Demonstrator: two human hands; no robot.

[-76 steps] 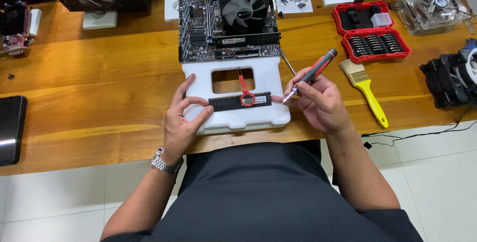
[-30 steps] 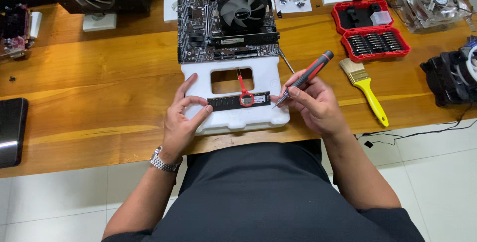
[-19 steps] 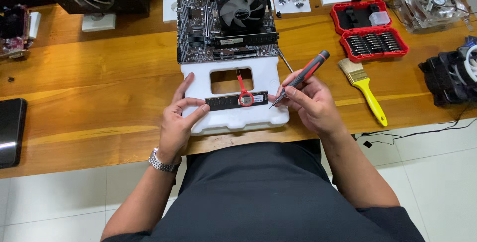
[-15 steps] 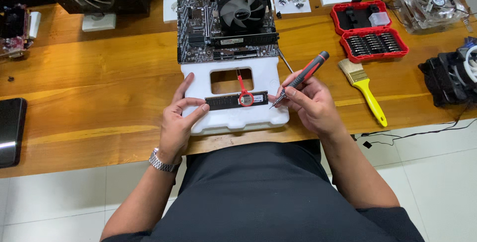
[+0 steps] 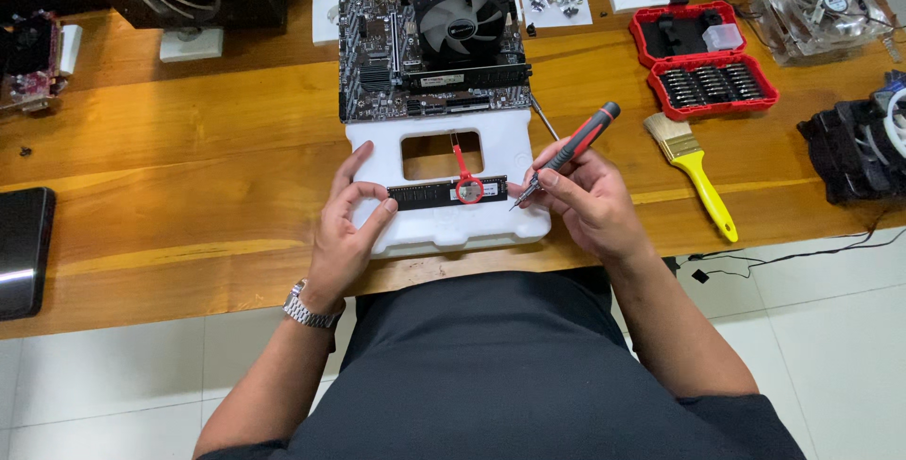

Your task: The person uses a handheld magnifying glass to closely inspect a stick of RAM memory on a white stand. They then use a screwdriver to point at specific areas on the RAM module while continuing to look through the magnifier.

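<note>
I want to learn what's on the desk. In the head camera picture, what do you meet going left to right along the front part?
Dark tablet → left hand → memory stick on white foam tray → right hand holding screwdriver → yellow brush → black fan.

Single view only, head cam. It looks steeply down from above the person's chest, facing forward across the wooden surface. Close range: both forearms and the dark shirt fill the bottom half. Left hand and right hand sit just below frame centre, on either side of the white foam tray. The board is past it, near the top edge. Tiled floor shows along the bottom left and right. No second view, so nothing overlaps.
</note>
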